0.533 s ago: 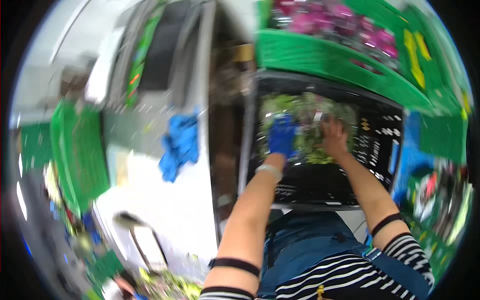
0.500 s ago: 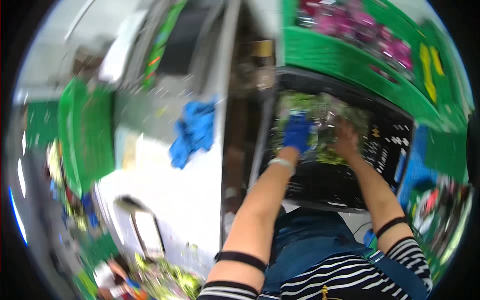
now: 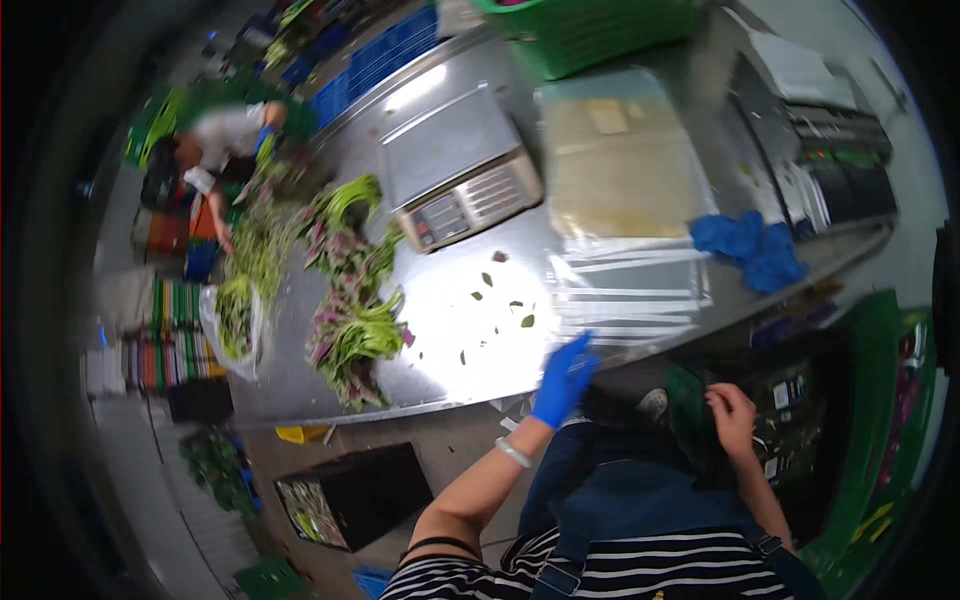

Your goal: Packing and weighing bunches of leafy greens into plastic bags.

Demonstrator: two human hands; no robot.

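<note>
My left hand (image 3: pixel 568 378), in a blue glove, reaches with fingers apart toward the clear plastic bags (image 3: pixel 625 305) at the steel table's front edge. My right hand (image 3: pixel 730 415), bare, has curled fingers at something dark green beside a black crate of packed greens (image 3: pixel 800 440); what they grip is unclear. Bunches of green and purple leafy vegetables (image 3: pixel 355 340) lie on the table (image 3: pixel 290 395), left of a scale (image 3: pixel 450 150). A crumpled blue glove (image 3: pixel 750 250) lies at the right beside the bags, and loose leaves are scattered in the middle.
A co-worker (image 3: pixel 220 140) bends over greens at the far left end, near a bag of stems (image 3: pixel 230 330). A green basket (image 3: pixel 590 30) stands at the back. A black box (image 3: pixel 365 490) is on the floor below the table; green crates (image 3: pixel 860 420) are at the right.
The view has swung round from the black crate to the steel table. Both hands have left the middle of the crate's greens; my left hand has moved up to the table edge.
</note>
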